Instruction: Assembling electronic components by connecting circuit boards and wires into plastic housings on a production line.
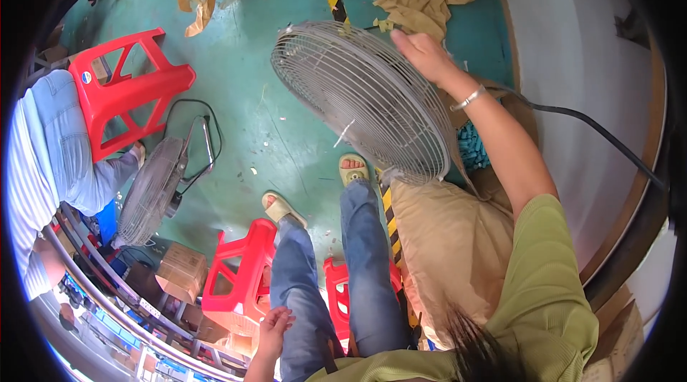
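A hand could pass over the green floor between the large fan and the smaller fan. Leftward, the large fan blocks the right hand; below, a brown sack obstructs too, perhaps touching it.

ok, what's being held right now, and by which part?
Right hand: seemingly the large grey fan, at its upper rim, though hidden fingers leave the grip unconfirmed. Left hand: nothing visible in it.

Large grey fan (round, wire-caged), tilted, near the right foot.
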Demonstrator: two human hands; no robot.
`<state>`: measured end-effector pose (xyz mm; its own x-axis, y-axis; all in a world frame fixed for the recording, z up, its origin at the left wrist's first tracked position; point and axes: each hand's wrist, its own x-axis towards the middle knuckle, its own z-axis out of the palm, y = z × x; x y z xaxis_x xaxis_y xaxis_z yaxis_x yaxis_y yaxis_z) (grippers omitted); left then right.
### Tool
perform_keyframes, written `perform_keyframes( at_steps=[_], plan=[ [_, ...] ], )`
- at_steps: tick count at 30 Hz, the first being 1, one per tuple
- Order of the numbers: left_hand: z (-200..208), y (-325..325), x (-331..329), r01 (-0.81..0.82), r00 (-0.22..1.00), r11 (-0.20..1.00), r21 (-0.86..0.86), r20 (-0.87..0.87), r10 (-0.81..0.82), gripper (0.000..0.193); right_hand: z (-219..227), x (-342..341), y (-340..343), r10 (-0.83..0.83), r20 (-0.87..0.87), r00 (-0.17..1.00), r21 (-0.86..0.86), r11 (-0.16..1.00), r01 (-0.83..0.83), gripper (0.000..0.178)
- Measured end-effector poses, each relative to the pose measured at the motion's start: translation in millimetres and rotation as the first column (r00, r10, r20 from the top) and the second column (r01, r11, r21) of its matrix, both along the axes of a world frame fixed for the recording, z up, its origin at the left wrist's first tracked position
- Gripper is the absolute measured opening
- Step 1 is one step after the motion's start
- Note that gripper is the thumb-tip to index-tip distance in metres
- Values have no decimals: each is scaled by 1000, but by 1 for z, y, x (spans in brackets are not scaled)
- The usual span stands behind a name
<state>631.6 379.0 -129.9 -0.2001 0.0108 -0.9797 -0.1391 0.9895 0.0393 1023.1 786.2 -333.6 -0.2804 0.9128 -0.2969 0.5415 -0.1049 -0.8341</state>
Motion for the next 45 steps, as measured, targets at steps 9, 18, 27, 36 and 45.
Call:
perform_keyframes(
  at_steps=[9,18,27,36,45],
  plan=[
    [0,-9,4,7,1000,1000,-16,-6,-7,26,-15,-10,15,-14,-11,1000,32,999,14,52],
    [1,-26,8,60,998,997,42,-34,-58,23,-11,24,-17,-18,183,983,48,999,10,42],
    [-1,-55,-9,61,997,993,102,-61,-55,27,11,26,-12,133,347,929,81,982,-170,34],
    [-15,-72,4,23,998,999,30,-55,-21,28,8,25,11,275,397,876,104,934,-341,36],
    [-14,-69,-3,71,996,997,40,-55,-68,29,7,53,8,296,408,864,77,931,-356,32]
  ],
)
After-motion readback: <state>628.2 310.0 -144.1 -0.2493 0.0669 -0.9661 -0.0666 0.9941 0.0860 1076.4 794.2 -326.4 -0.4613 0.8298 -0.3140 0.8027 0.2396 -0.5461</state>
